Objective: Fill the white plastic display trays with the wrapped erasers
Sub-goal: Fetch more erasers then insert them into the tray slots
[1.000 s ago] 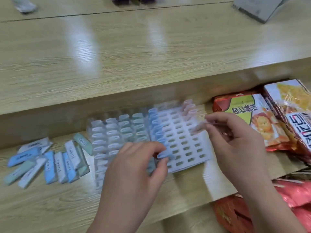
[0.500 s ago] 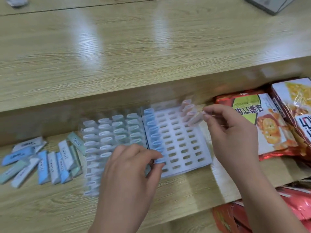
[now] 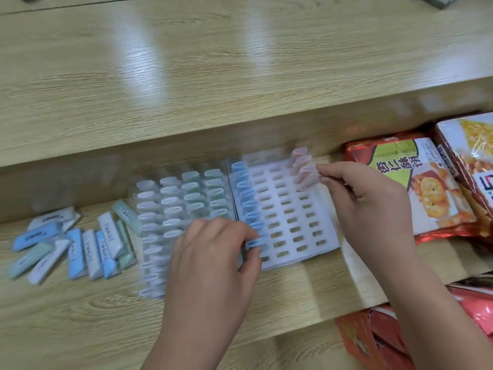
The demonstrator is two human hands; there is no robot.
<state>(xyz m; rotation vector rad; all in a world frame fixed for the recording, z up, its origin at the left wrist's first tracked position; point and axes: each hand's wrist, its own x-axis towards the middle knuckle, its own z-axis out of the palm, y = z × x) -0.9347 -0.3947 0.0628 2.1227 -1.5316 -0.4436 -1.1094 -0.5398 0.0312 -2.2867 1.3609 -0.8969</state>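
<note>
Two white trays lie side by side on the lower step of a wooden worktop (image 3: 80,303). Their long sides run from near to far and lean a little to the left at the far end.

The right tray (image 3: 290,217) is mostly bare, with rows of small slots whose long axis runs left to right. A column of blue erasers (image 3: 244,193) stands on end along its left edge, tops facing up. A few pink erasers (image 3: 300,160) stand at the far end, near its right side.

The left hand (image 3: 213,263) pinches a blue eraser (image 3: 253,243) between thumb and fingertips at the near end of the blue column. The eraser is upright, with its flat top lying crosswise. The right hand (image 3: 368,204) has curled fingers and pinches the nearest pink eraser (image 3: 305,178), which is also upright. Blur hides how deep it sits.

The left tray (image 3: 229,188) is crowded with white and green erasers (image 3: 173,201), all standing on end.

To its left, loose erasers (image 3: 72,249) lie flat on the worktop. Most have their long axes running near to far, and a few are slanted. Snack packets (image 3: 416,188) lie just right of the trays.
</note>
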